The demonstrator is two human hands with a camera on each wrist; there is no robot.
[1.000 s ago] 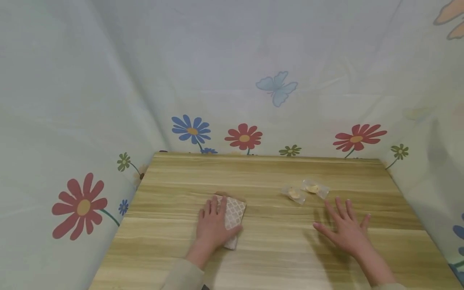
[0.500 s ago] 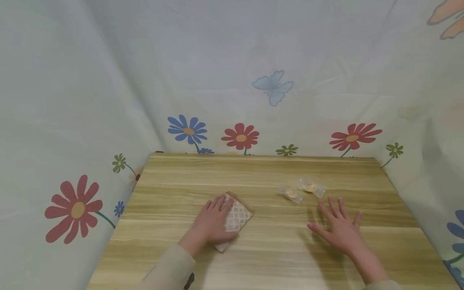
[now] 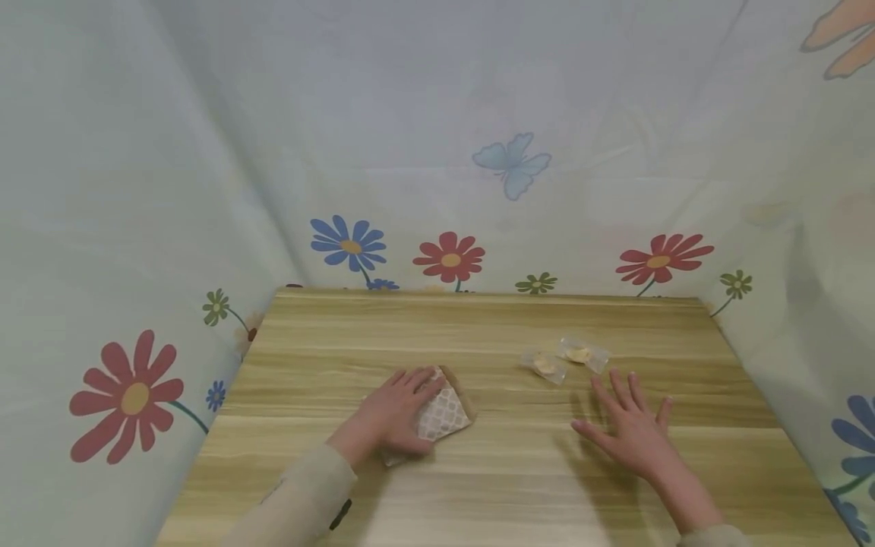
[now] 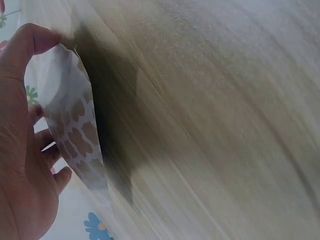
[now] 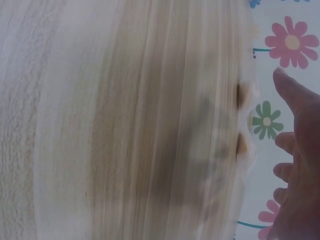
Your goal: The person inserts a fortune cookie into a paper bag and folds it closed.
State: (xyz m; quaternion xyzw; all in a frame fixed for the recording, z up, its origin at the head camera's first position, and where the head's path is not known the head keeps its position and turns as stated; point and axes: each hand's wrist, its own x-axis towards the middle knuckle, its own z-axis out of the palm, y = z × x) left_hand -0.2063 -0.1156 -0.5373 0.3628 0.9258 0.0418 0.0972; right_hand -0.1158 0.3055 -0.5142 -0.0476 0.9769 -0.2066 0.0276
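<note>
A flat, white-and-tan patterned packet (image 3: 447, 410) with a brown edge is gripped by my left hand (image 3: 395, 416), whose palm covers its left part. In the left wrist view, the thumb of the hand (image 4: 25, 150) is at one end of the packet (image 4: 75, 127) and the fingers lie along its far side; a shadow falls on the wood beside it. My right hand (image 3: 636, 434) is spread with nothing in it, just in front of two small clear wrappers with pale contents, one (image 3: 545, 366) left of the other (image 3: 581, 355).
The wood-grain table (image 3: 492, 494) ends at the back against a pale curtain (image 3: 410, 114) printed with flowers and a butterfly. More curtain rises along the left and right sides of the table.
The patterned packet has turned clockwise under my left hand, which has moved slightly left with it. My right hand stays spread beside the wrappers; the whole view has shifted a little.
</note>
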